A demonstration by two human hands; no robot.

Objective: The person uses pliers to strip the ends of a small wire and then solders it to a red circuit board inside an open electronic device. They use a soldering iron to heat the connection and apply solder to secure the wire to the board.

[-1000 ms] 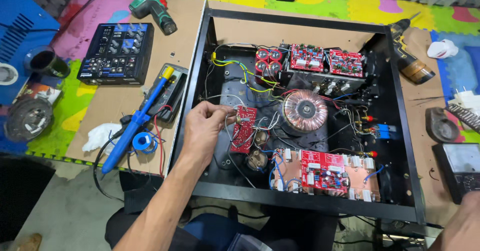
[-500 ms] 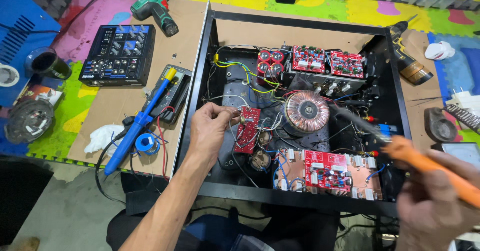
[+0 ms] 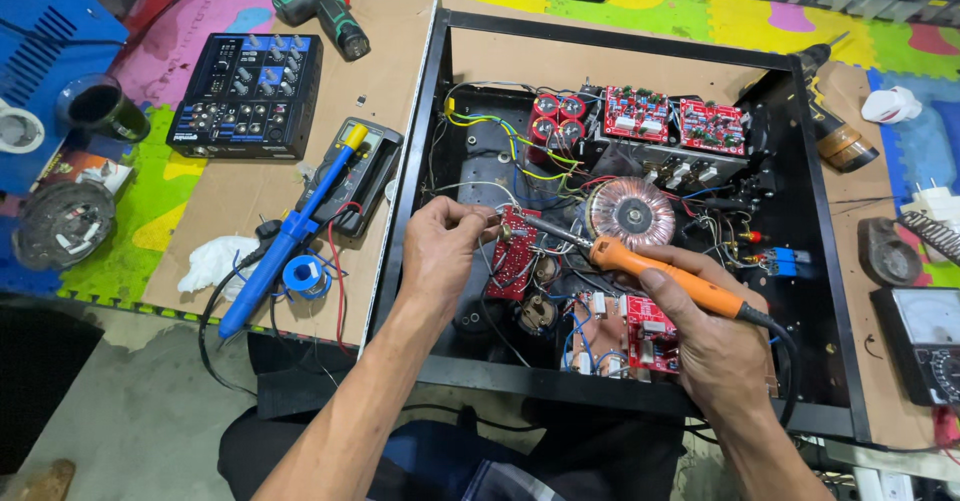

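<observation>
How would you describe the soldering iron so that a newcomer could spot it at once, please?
Look inside the black chassis, just below the round copper-coloured transformer. The soldering iron lies in the right hand, its tip towards the red board by the left hand. Nothing else there has an orange handle.

Cardboard sheet [image 3: 250,186] over foam puzzle mat [image 3: 130,231]; black chassis [image 3: 420,151], mixer [image 3: 245,94], multimeter [image 3: 362,176] atop.

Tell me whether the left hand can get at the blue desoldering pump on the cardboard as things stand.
Probably yes. The blue desoldering pump lies in the open on the cardboard, just outside the case wall beside the left hand, with nothing over it. The fingers now pinch something at the small red board, though.
</observation>
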